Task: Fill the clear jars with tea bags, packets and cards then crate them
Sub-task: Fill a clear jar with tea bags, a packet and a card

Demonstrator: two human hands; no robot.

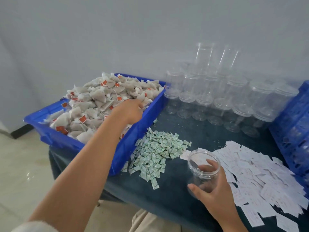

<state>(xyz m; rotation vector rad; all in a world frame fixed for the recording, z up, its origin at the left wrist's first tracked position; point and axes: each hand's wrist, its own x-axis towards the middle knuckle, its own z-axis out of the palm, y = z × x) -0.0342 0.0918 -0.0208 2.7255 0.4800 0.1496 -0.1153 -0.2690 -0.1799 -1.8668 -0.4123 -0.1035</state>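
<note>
My right hand (211, 188) grips an open clear jar (203, 166) just above the dark table, between the packets and the cards. My left hand (129, 111) reaches into the blue tray (127, 148), its fingers curled down among the tea bags (103, 101) with red tags; whether it holds one is hidden. A pile of small green-and-white packets (155, 154) lies beside the tray. White cards (260, 180) are spread out to the right of the jar.
Stacked empty clear jars (217, 97) fill the back of the table against the wall. A blue crate (294, 128) stands at the right edge. The table's front edge drops to a tiled floor (21, 173) on the left.
</note>
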